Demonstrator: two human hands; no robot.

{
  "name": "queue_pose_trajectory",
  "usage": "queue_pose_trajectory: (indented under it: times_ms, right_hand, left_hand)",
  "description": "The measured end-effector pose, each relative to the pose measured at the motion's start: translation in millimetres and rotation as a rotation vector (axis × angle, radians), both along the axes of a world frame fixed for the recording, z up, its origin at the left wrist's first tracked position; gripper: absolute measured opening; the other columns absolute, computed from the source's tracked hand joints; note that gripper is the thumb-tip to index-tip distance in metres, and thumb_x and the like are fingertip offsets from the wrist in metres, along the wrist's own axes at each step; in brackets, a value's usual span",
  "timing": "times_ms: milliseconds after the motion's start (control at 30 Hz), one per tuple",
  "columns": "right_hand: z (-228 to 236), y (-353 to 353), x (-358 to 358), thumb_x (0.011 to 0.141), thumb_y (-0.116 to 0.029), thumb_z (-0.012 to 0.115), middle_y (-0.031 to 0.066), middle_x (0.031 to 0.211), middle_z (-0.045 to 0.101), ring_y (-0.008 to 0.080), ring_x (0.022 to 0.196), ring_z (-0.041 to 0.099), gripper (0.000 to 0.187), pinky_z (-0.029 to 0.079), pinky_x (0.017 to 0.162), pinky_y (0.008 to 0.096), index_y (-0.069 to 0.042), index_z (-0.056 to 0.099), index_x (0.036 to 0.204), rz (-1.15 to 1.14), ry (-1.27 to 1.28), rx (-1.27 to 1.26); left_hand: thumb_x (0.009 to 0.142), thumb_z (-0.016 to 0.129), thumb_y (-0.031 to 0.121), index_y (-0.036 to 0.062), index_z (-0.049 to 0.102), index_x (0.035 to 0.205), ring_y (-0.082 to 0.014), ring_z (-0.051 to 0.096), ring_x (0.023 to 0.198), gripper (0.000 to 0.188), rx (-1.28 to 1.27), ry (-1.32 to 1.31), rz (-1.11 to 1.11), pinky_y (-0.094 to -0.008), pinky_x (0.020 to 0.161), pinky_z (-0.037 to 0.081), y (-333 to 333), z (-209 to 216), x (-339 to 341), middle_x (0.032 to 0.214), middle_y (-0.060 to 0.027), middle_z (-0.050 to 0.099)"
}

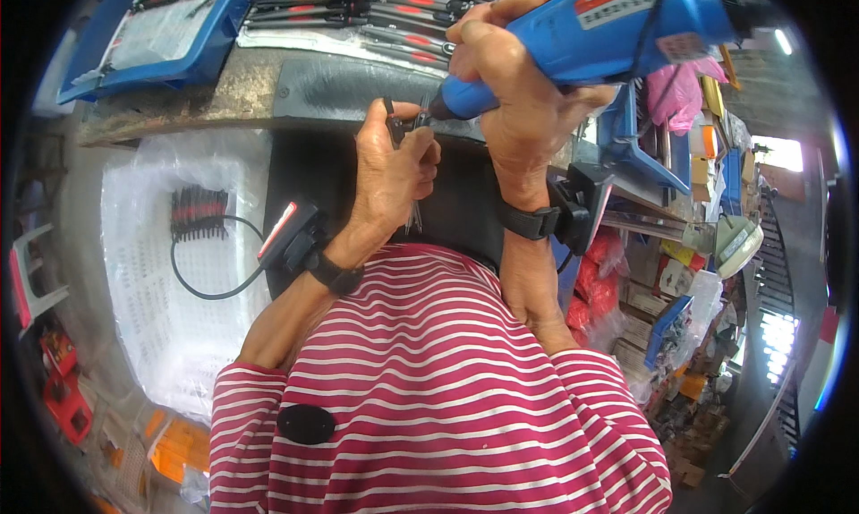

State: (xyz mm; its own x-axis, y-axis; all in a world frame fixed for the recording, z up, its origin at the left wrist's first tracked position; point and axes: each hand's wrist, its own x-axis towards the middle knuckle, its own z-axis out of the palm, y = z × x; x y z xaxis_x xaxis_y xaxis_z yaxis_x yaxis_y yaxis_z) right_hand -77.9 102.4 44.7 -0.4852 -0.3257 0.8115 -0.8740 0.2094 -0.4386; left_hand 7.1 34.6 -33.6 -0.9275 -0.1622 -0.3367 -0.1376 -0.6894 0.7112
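My right hand (523, 98) is wrapped round the body of a blue electric screwdriver (595, 26), held tilted with its tapered nose pointing down to the left. Close to that nose, my left hand (394, 174) pinches a small dark metal part (396, 127) between thumb and fingers. The screwdriver's tip meets or nearly meets this part; the exact contact is hidden by the fingers. Thin metal pieces (413, 217) show below the left hand, and what they belong to cannot be made out. Both hands are over the front edge of the workbench.
Several slender black-and-red tools (394, 17) lie in rows on the bench (224, 93). A blue bin (183, 80) stands at far left, another blue bin (626, 156) at right. Left of my body, a white lined crate (134, 246) holds several black-and-red pieces (199, 214).
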Motion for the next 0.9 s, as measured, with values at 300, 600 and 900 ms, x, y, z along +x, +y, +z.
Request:
queue_pose_trajectory:
  times_ms: [300, 600, 900]
  right_hand:
    - [11.8, 2.2, 8.3, 0.073, -0.002, 0.058, 0.0034, 0.069, 0.059, 0.0118, 0.059, 0.060, 0.006, 0.047, 0.057, 0.0220, -0.005, 0.062, 0.075, 0.054, -0.085, -0.015]
    - [4.9, -1.0, -0.4, 0.069, -0.007, 0.063, 0.0008, 0.071, 0.060, 0.0075, 0.057, 0.058, 0.001, 0.045, 0.053, 0.0182, -0.007, 0.063, 0.070, 0.058, -0.144, -0.082]
    - [15.2, 5.9, 6.6, 0.073, 0.002, 0.059, 0.0044, 0.073, 0.061, 0.0126, 0.058, 0.062, 0.012, 0.052, 0.057, 0.0229, -0.006, 0.064, 0.079, 0.091, -0.143, -0.054]
  left_hand:
    - [0.082, 0.050, 0.002, 0.0088, 0.037, 0.100, -0.0066, 0.037, 0.043, 0.022, 0.016, 0.020, -0.003, -0.0195, 0.036, 0.026, -2.9, 3.1, -0.7, 0.061, -0.0061, 0.048]
    - [0.083, 0.050, 0.002, 0.0081, 0.036, 0.101, -0.0066, 0.037, 0.045, 0.023, 0.020, 0.002, -0.011, -0.0197, 0.037, 0.026, -2.8, 4.2, -0.7, 0.062, -0.0065, 0.049]
    - [0.083, 0.050, 0.003, 0.0077, 0.036, 0.102, -0.0068, 0.037, 0.046, 0.024, 0.001, 0.015, -0.008, -0.0191, 0.038, 0.027, -2.3, 4.9, 0.6, 0.064, -0.0067, 0.049]
